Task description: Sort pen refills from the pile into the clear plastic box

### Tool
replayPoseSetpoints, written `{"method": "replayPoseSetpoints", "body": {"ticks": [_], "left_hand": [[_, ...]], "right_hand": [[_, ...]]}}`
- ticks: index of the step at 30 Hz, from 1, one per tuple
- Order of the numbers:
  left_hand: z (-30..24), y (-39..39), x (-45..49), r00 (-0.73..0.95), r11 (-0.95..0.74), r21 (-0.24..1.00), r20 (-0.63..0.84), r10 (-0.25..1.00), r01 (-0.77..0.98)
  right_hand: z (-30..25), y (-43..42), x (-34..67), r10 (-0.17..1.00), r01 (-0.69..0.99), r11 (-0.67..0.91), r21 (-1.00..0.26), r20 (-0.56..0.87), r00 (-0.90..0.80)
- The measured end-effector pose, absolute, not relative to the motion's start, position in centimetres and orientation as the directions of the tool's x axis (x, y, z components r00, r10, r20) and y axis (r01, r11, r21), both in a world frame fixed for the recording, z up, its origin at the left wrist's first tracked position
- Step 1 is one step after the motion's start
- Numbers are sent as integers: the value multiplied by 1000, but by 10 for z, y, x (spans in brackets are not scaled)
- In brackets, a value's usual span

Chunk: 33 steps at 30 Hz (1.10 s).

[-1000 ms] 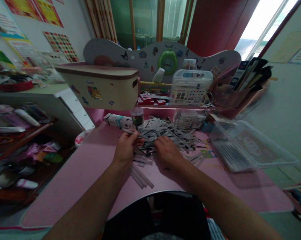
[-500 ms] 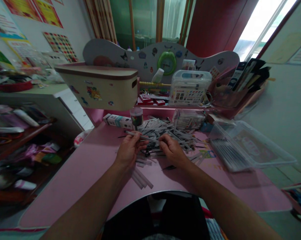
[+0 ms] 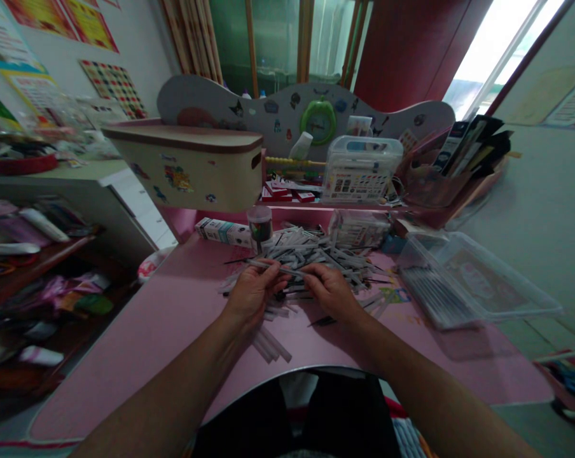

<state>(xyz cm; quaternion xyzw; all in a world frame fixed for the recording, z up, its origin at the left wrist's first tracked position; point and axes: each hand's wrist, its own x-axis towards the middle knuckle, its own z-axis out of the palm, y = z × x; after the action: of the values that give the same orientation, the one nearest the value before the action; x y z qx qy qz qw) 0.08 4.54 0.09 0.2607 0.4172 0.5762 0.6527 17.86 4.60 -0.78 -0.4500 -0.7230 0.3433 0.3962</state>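
In the head view, a slim pale tube [image 3: 293,271], like a pen barrel, stretches between my hands over the desk. My left hand [image 3: 255,289] pinches it between thumb and fingers near its left part. The fingertips of my right hand [image 3: 329,289] are closed at its right end; whether a second small piece is there I cannot make out. Just behind my hands lies a heap of similar pale tubes and dark thin sticks [image 3: 311,248]. Several loose tubes [image 3: 273,343] lie below my left hand. A dark-tipped stick [image 3: 322,321] rests beneath my right wrist.
A clear cup [image 3: 260,224] and a patterned carton [image 3: 223,231] stand behind the heap. An open clear plastic box [image 3: 502,312] with grey sticks inside is at right. On the raised shelf are a beige bin [image 3: 196,172], a clear carry case [image 3: 361,172] and a green clock [image 3: 318,121].
The tube in my left hand has turned more level, its left end lower. Both hands have come slightly closer around it, and my left hand has rotated a little.
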Motion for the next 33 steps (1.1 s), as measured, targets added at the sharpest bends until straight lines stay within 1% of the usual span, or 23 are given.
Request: {"method": "replayPoseSetpoints", "body": {"ticks": [4, 8, 17, 23, 26, 29, 31, 33], "left_hand": [[0, 44, 6, -22, 196, 796, -253, 967, -572], [1, 42, 8, -28, 190, 794, -252, 967, -577], [-5, 42, 8, -26, 137, 836, -178, 984, -532], [-4, 40, 10, -42, 132, 847, -179, 983, -516], [-5, 40, 10, -14, 137, 859, -165, 986, -492], [-8, 38, 10, 62, 119, 905, -103, 993, -408], [-9, 37, 9, 75, 87, 940, -66, 995, -330], [-9, 37, 7, 39, 53, 962, -44, 998, -267]], "right_hand": [[-11, 46, 177, 943, 284, 298, -911, 235, -235], [-11, 46, 178, 949, 215, 256, -942, 203, -241], [-8, 46, 183, 936, 215, 232, -949, 158, -314], [-8, 46, 185, 944, 183, 178, -967, 115, -308], [-7, 46, 185, 929, 226, 227, -947, 141, -341], [-5, 46, 183, 895, 303, 339, -891, 206, -396], [-1, 46, 182, 870, 374, 410, -832, 234, -434], [6, 47, 183, 845, 470, 489, -735, 265, -465]]}}
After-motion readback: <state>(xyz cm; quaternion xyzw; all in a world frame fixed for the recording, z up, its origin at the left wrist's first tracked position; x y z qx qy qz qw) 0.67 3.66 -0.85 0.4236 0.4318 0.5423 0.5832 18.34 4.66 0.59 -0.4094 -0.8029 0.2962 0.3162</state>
